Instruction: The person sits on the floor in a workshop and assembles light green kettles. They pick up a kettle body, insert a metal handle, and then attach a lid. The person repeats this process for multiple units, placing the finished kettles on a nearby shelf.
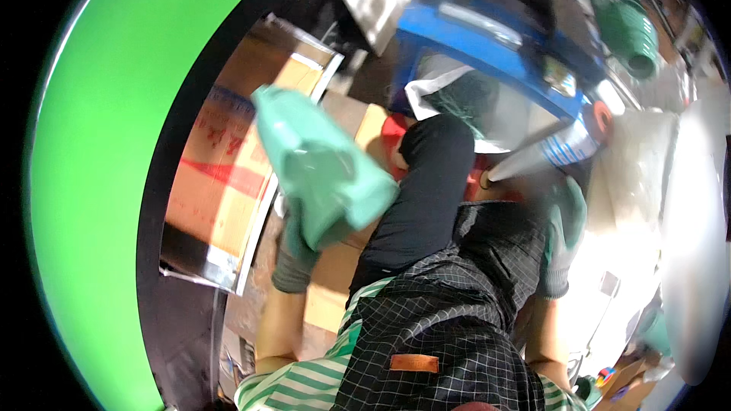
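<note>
In the head view, the worker beside me sits bent over their own lap, and the left hand (292, 248), in a grey-green knitted glove, has hold of a pale green plastic piece (316, 156). That piece, hollow-looking and smeared by blur, stands out tilted beyond the wrist, between the cardboard box (221, 156) and the dark trouser leg (428, 183), its upper end overlapping the box's pale edge from here. The left fingers are mostly hidden at the piece, so I can see the grip but not how far they are bent around it. Across the lap, the right hand (562, 236), gloved the same way, is beside the checked apron (426, 335); its fingertips blur into a dark patch, and I cannot tell how far the fingers are open or whether they have hold of anything. A brown patch (415, 363) sits on the apron, and green-and-white striped sleeves (285, 387) show at both arms. Ahead of the knees stands a blue stand (457, 33), with a clear bag (495, 106) of green stringy stuff low in it. A darker green bottle-shaped thing (632, 38) lies to the right of the stand, and a broad bright green surface (99, 198) curves along the far left.
</note>
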Demonstrator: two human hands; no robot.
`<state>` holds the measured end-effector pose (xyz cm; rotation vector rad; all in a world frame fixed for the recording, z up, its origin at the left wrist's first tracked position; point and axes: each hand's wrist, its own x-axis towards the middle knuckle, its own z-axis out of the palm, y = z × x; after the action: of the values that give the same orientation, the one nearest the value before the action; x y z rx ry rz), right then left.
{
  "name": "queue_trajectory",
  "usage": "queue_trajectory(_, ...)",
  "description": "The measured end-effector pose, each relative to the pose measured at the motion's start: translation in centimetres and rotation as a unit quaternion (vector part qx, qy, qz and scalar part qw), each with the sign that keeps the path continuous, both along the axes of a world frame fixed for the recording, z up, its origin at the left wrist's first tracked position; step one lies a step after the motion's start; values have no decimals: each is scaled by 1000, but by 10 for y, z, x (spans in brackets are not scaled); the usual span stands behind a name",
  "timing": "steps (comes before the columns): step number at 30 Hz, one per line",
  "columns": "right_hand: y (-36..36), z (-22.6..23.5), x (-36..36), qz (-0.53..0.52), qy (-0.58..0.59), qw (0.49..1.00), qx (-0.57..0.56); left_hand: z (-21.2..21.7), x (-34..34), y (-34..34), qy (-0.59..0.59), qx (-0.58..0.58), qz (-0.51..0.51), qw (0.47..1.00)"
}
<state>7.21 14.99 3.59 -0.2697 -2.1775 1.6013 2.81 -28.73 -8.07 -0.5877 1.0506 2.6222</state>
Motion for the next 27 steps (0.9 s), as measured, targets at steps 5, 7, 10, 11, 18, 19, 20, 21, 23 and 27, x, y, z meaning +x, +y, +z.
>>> queue_trajectory(5,48,82,-4,22,84,994,-71,63,-26,137,381,-513,-127,758)
queue_trajectory(7,64,116,4,114,172,964,-168,70,-33,182,510,-637,-26,577)
queue_trajectory(10,61,135,27,-49,170,976,-125,28,-47,216,634,-663,72,392)
queue_trajectory(11,71,126,38,-148,110,973,-138,18,-42,231,632,-659,62,403)
queue_trajectory(18,63,54,47,-17,97,994,-38,56,-13,228,674,-509,-145,516)
queue_trajectory(19,56,48,41,36,100,994,10,79,-12,227,697,-533,-135,460)
queue_trajectory(20,52,50,33,99,85,990,47,100,-18,233,678,-495,-201,505)
queue_trajectory(21,45,55,26,161,72,981,87,107,-22,240,667,-423,-261,555)
queue_trajectory(23,22,31,22,196,60,978,-27,115,-22,257,669,-351,-287,589)
queue_trajectory(27,9,1,27,36,112,975,187,109,-21,269,680,-420,-271,537)
